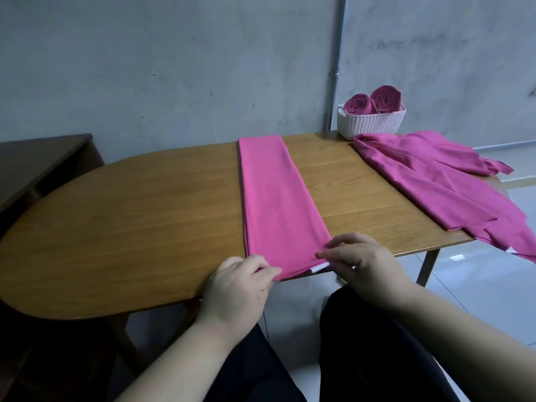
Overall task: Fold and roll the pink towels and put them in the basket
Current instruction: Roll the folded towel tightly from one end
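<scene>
Head view looks down on a rounded wooden tabletop set against a grey wall. One pink towel, folded into a long narrow strip, lies flat across the middle of it, running from the far edge to the near edge. A heap of loose pink towels sprawls over the right end, partly hanging off the side. The left hand has its grip pinched on the strip's near-left corner. The right hand has its grip narrow, fingertips and thumb nipping the near-right corner. A white basket stands at the far right corner, touching the heap, and holds two rolled towels side by side. A small white label shows under the right fingers.
</scene>
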Demonstrator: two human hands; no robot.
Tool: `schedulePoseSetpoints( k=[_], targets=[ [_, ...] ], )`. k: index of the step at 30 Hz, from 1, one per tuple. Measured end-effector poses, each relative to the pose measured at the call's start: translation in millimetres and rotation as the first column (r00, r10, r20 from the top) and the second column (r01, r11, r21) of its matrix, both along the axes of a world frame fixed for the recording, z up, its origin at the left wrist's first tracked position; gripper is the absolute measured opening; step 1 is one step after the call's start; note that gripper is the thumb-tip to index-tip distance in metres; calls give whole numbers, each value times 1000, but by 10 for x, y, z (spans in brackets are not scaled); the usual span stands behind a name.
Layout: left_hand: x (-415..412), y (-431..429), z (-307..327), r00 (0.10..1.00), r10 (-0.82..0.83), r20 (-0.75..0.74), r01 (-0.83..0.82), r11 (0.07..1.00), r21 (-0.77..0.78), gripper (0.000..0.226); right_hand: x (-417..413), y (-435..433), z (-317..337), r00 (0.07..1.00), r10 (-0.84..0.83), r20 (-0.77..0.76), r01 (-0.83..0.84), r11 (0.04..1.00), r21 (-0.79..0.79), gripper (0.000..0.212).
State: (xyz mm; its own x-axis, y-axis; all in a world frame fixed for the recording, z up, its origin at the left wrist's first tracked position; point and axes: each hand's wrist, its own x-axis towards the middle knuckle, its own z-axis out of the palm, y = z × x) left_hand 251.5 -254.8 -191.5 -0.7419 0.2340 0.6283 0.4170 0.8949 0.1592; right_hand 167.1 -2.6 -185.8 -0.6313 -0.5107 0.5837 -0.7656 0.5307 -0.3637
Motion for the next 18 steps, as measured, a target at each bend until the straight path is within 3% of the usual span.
schedulePoseSetpoints(
  k=[3, 7, 11, 15, 18],
  targets=[
    [-105, -67, 194, 985, 35, 170, -81, 960, 269, 15, -89, -23, 142, 972, -54, 230, 53, 999, 12, 14],
    [-363, -235, 295, 869, -104, 484, -170, 855, 489, 11, -308, -111, 180, 985, -16, 171, -14, 985, 174, 30],
    [-446, -271, 250, 879, -41, 476, -147, 924, 352, 12, -372, -133, 128, 954, -79, 290, 37, 988, 148, 7],
    [-388, -250, 227, 950, 58, 307, -139, 959, 249, 11, -325, -134, 114, 942, -139, 306, 149, 989, -7, 22],
    [-338, -272, 218, 956, 57, 287, -117, 973, 196, 16, -273, -99, 75, 959, -156, 238, 170, 985, -40, 13]
  ],
)
